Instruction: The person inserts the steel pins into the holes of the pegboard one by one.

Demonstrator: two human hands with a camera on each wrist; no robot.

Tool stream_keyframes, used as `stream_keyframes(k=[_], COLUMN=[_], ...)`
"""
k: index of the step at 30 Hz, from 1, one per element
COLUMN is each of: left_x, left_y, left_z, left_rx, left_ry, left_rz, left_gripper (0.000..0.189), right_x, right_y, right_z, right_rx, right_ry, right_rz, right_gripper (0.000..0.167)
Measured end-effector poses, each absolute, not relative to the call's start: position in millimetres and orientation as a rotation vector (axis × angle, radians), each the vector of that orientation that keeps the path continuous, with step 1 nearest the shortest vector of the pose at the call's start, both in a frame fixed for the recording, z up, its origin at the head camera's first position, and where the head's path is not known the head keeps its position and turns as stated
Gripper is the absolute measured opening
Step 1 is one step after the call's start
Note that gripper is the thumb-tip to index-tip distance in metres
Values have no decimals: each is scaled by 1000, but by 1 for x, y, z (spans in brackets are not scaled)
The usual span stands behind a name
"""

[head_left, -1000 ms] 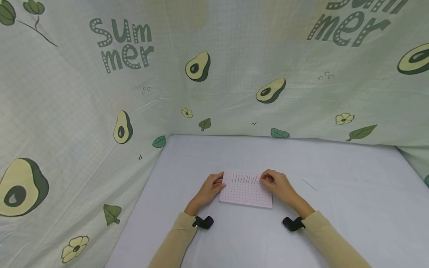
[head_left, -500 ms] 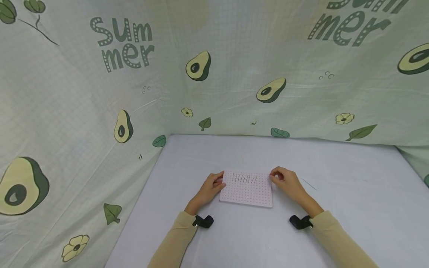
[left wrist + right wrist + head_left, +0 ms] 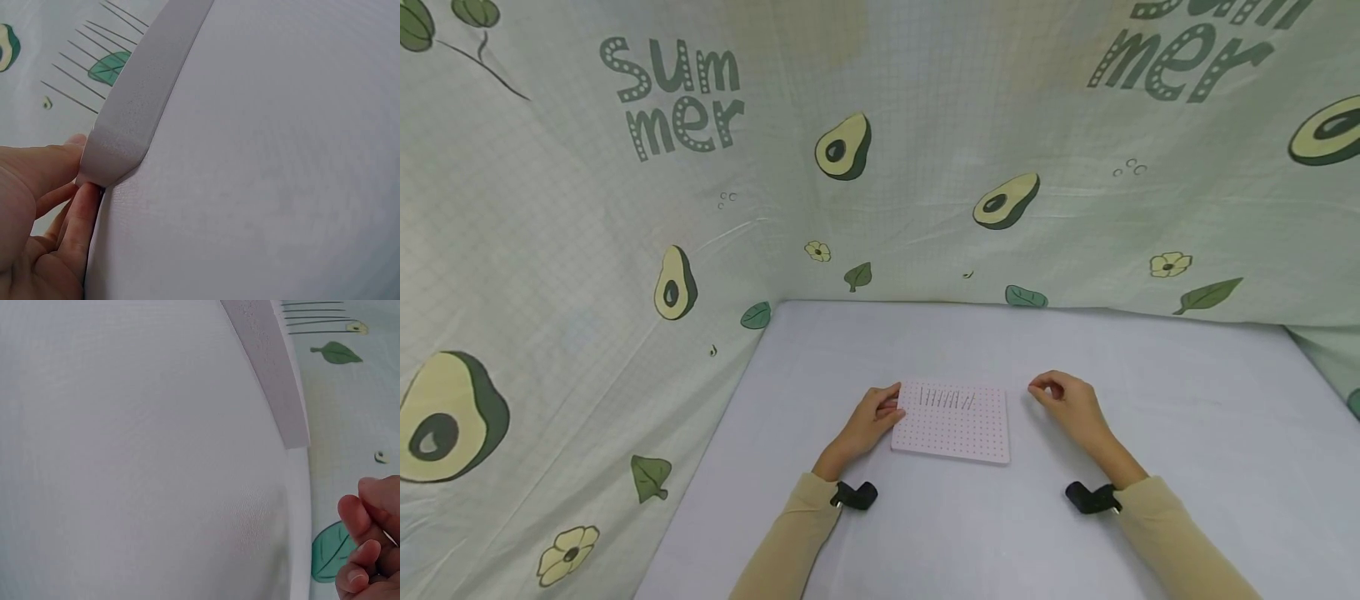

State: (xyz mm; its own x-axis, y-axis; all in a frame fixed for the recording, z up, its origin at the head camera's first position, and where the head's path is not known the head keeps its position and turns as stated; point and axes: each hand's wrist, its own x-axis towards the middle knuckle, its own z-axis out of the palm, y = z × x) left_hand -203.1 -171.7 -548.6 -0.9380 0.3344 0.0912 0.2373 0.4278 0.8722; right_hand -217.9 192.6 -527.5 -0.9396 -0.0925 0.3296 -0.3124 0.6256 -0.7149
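A flat pale-pink board (image 3: 951, 437) with a grid of small dots or holes lies on the table. Several thin dark metal pins (image 3: 947, 399) stand in a row near its far edge; the left wrist view shows the upright pins (image 3: 78, 81) from the side. My left hand (image 3: 871, 421) grips the board's left edge, thumb on top and fingers below. Off the board's right side, my right hand (image 3: 1072, 410) hovers above the table. Its fingers are loosely bent, thumb near the index fingertip (image 3: 354, 515), and nothing shows between them.
The table (image 3: 955, 533) has a plain white cover. A curtain with avocado prints (image 3: 910, 233) hangs behind it and on the left. Each wrist carries a black camera, such as the right wrist camera (image 3: 1088, 498).
My right hand has moved right, away from the board and the pin row. A loose pin lying right of the board is now hidden, apparently by that hand. My left hand stays put.
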Motion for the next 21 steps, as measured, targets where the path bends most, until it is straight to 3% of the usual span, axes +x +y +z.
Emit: stream_keyframes(k=[21], left_x=[-205], left_y=[-172], left_z=[-552], left_rx=[508], left_ry=[2579], left_rz=[1541], left_gripper=[56], right_x=[-208], right_y=[234], right_z=[-525], right_rx=[103], right_ry=[-2585], right_rz=[1175], right_gripper=[19])
